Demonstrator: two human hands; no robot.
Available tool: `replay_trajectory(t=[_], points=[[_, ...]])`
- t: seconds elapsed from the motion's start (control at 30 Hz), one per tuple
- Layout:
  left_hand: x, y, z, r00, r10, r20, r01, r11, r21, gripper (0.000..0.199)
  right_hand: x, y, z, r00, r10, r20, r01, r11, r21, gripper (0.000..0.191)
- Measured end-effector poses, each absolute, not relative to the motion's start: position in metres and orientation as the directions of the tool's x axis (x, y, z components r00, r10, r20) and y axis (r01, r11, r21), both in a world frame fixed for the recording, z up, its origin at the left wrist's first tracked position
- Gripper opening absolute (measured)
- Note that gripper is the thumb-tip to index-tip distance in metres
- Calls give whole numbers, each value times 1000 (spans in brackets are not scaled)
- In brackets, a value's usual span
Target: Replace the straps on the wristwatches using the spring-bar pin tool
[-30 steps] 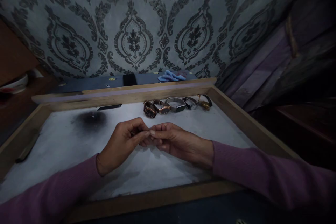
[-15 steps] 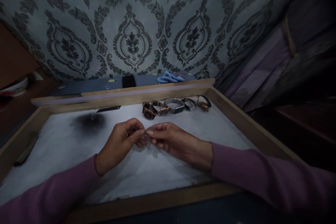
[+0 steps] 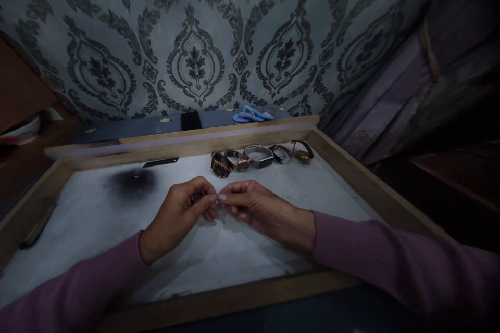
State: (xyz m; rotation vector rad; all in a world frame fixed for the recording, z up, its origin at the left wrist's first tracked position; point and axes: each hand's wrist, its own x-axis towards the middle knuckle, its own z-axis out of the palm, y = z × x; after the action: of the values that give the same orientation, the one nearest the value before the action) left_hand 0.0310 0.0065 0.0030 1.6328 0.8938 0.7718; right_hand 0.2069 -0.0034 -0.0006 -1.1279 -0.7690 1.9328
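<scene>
My left hand (image 3: 183, 213) and my right hand (image 3: 261, 208) meet at their fingertips above the white bottom of a wooden-rimmed tray (image 3: 344, 177). Both are closed in a pinch, and whatever lies between the fingertips is too small to make out. Just behind them stands a row of several watches: a dark and rose-gold watch (image 3: 221, 165), a brown-strapped watch (image 3: 238, 161), a grey band (image 3: 261, 156), a thin dark watch (image 3: 281, 154) and a gold watch with a black strap (image 3: 302, 152).
A black blade (image 3: 161, 162) lies near the tray's back left, behind a dark smudge (image 3: 133, 181). A dark-handled tool (image 3: 38, 225) rests by the left rim. Beyond the back rim are a black phone-like object (image 3: 190, 121) and a blue cloth (image 3: 253, 114).
Both hands hold nearly the same pinch, with only a slight shift of the fingers. The whole view has moved a little.
</scene>
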Motion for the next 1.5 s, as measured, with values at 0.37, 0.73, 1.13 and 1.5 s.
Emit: replay_trajectory(t=[0.37, 0.73, 1.13, 1.5], points=[[15, 20, 14, 606, 783, -138, 156, 53, 986, 18, 211, 2, 3, -318, 869, -380, -323, -476, -818, 19], [9, 12, 26, 698, 698, -159, 397, -193, 897, 21, 214, 3, 4, -370, 911, -184, -166, -260, -951, 23], [12, 9, 22, 760, 646, -68, 404, -389, 828, 25, 216, 2, 9, -401, 914, -69, -111, -123, -986, 24], [11, 7, 19, 781, 625, 9, 383, -490, 784, 23, 215, 0, 13, -438, 898, -33, -114, -92, -989, 19]])
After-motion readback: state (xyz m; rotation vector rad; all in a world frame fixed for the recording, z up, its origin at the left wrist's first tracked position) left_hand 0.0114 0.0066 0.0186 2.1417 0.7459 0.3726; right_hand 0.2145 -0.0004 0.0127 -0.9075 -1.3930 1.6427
